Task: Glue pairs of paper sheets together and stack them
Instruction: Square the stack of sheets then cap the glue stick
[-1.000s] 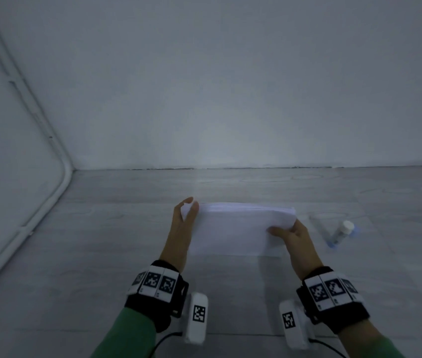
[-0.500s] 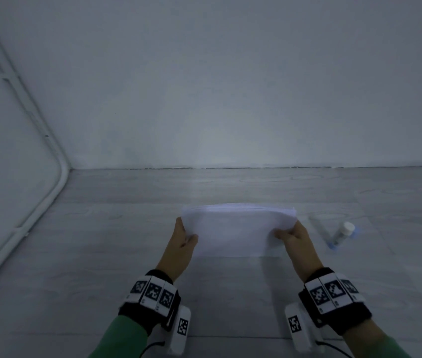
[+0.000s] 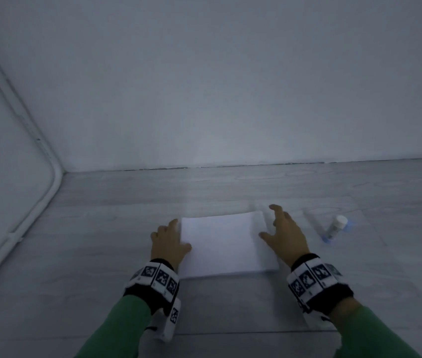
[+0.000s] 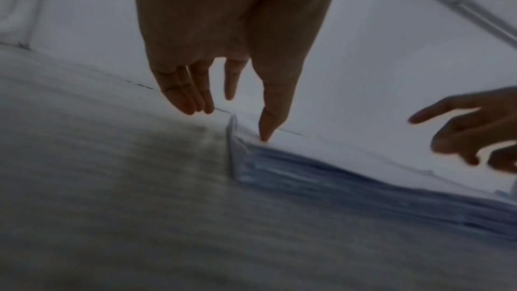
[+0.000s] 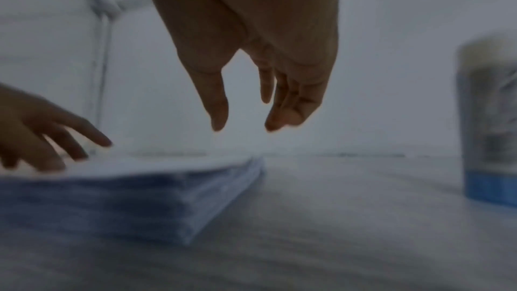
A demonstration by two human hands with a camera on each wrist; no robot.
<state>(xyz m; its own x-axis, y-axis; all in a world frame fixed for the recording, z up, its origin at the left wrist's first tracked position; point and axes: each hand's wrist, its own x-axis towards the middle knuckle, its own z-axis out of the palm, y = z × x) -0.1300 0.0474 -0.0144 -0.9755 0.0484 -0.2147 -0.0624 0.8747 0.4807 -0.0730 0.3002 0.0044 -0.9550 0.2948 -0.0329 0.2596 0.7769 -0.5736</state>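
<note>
A thick stack of white paper sheets (image 3: 220, 244) (image 4: 349, 180) (image 5: 134, 194) lies flat on the grey table. My left hand (image 3: 169, 241) sits at the stack's left edge; its fingers are straight, and the thumb tip (image 4: 265, 134) touches the top sheet near the corner. My right hand (image 3: 282, 233) hovers just right of the stack with fingers spread and relaxed, holding nothing; its fingertips (image 5: 218, 123) hang above the stack's right edge. A glue stick (image 3: 336, 227) (image 5: 489, 118) with a white cap and blue base stands to the right of that hand.
The grey table (image 3: 101, 254) runs back to a white wall (image 3: 204, 86). A white pipe (image 3: 49, 192) runs down the left corner and along the table's left side. Green sleeves and marker-covered wristbands (image 3: 158, 277) cover both forearms.
The stack was held up on edge between both hands; now it lies flat on the table. Both hands have let go, the right one lifting off to the right.
</note>
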